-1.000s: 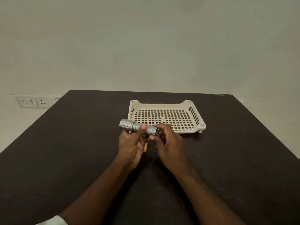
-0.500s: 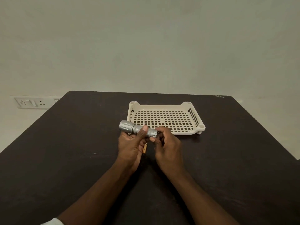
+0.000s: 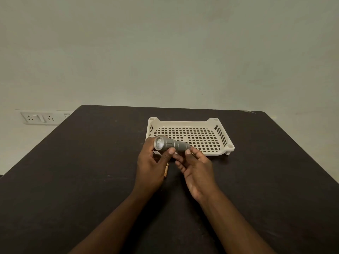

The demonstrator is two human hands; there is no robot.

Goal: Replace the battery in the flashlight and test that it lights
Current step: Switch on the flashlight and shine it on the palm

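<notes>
We look down from a head-worn camera at a dark table [image 3: 73,180] set against a pale wall. Both our bare hands are raised just above it, holding a silver flashlight [image 3: 170,145] between them, in front of the near left corner of a cream slotted tray [image 3: 222,149].

Our left hand [image 3: 151,163] grips the wide head end, thumb curled over the barrel and fingers wrapped behind it. Our right hand [image 3: 197,166] pinches the narrow tail end, thumb on top and fingers underneath.

The flashlight looks whole: we see no gap at the tail, so the cap seems to be back on. The lens faces us, pale and reflective, with no clear beam, so we cannot say it is lit. On the table below our left hand lies a small copper-coloured cylinder [image 3: 166,171], probably the removed battery, though it is too small to be sure. We judge the swap is most likely finished and the light test is what remains.

Compared with half a second ago, the flashlight has swung round. It lay sideways then, its head pointing left; its head now tilts towards us so the lens shows. Our right hand has shifted from working at the tail with its fingertips to a looser hold further beneath it. The tray and the small cylinder have not moved.

A wall socket plate [image 3: 41,117] sits beyond the table's left edge.
</notes>
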